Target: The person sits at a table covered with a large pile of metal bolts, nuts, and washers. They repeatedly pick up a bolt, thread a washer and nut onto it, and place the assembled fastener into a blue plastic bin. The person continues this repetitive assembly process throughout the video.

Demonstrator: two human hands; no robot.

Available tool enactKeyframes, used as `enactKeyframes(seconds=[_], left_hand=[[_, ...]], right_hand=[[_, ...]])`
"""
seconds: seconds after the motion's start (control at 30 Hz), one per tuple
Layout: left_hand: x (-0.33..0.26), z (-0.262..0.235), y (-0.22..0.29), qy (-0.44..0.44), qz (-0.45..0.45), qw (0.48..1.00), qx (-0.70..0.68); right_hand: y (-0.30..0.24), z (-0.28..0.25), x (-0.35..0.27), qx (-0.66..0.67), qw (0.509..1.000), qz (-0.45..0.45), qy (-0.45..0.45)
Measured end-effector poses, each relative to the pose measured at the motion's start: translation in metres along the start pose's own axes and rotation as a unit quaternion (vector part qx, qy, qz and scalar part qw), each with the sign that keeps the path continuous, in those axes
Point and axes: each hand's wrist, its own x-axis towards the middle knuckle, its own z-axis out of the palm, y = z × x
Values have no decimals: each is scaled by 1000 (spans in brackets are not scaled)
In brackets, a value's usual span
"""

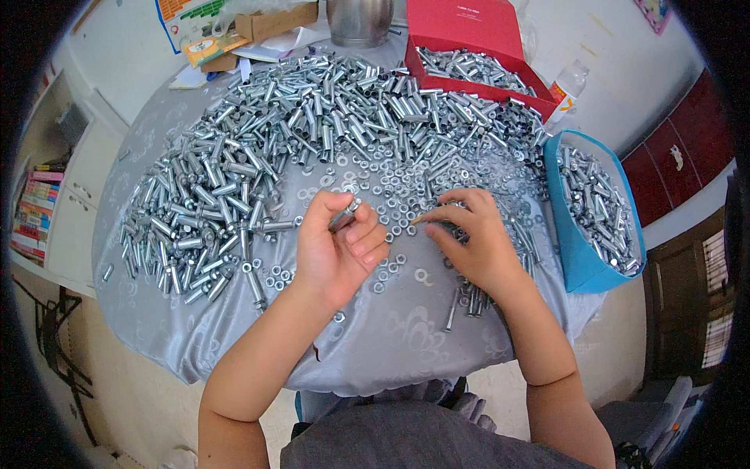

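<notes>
My left hand (332,250) is raised over the near middle of the table, its fingers closed round a short silver bolt (344,213) with a metal sleeve. Much of that bolt is hidden by the thumb and fingers. To its right, my right hand (476,234) hovers palm down over loose hex nuts (401,211), thumb and forefinger a little apart. I see nothing held between them. Several long bolts (472,299) lie under and beside the right wrist. A flat washer (422,275) rests on the cloth between my hands.
A large heap of metal sleeves (312,109) covers the table's far side, with assembled sleeve anchors (199,203) at left. At the back right stands a red box (500,92); a blue fabric bin (574,250) is at right. A metal pot (359,22) and plastic bottle (569,87) stand behind.
</notes>
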Motion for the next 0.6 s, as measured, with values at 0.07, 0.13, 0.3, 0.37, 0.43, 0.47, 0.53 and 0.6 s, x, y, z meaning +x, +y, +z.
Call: enactKeyframes(seconds=[0.07, 0.13, 0.3, 0.37, 0.43, 0.47, 0.53, 0.6], left_hand=[[0, 0, -1, 21, -3, 1000, 2], [0, 0, -1, 27, -6, 1000, -1], [1, -2, -4, 26, -10, 1000, -13], [1, -3, -4, 19, -11, 1000, -11], [1, -4, -4, 15, -11, 1000, -10], [1, -5, -4, 13, -11, 1000, -9], [2, -5, -5, 16, -13, 1000, -8], [3, -5, -6, 28, -16, 999, -6]], right_hand=[[2, 2, -1, -13, 1000, 3, 11], [2, 1, -1, -20, 1000, 9, 13], [4, 1, -1, -22, 999, 23, 11], [3, 2, -1, -24, 999, 24, 8], [0, 3, 0, -42, 999, -12, -2], [-1, 3, 1, -50, 998, -30, -7], [3, 8, -2, -75, 996, -46, -20], [3, 10, -3, -87, 995, -44, -27]])
